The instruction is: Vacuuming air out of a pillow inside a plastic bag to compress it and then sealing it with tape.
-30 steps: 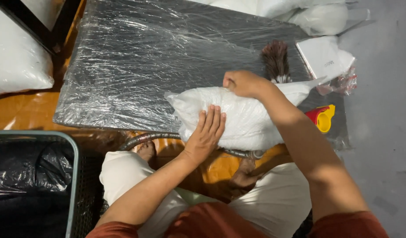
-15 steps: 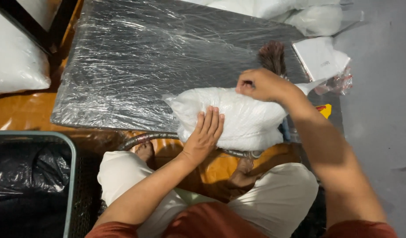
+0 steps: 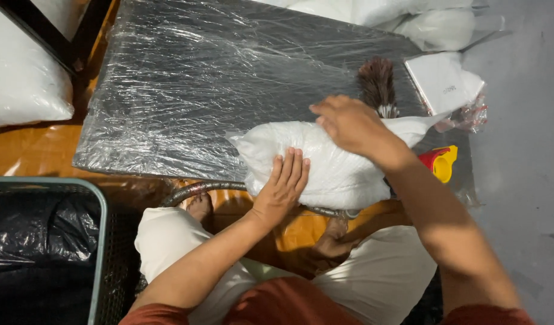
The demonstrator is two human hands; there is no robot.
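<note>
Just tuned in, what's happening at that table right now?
A seated person presses both hands on a white filled bag lying at the near edge of a low table wrapped in clear film. The left hand lies flat on its near side; the right hand rests on its top. A small brush lies just behind.

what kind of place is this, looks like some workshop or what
Probably a small packing workspace at floor level. A low table wrapped in clear plastic film holds a filled white bag under both hands; more filled white bags lie around, and a brush lies on the table.
</note>
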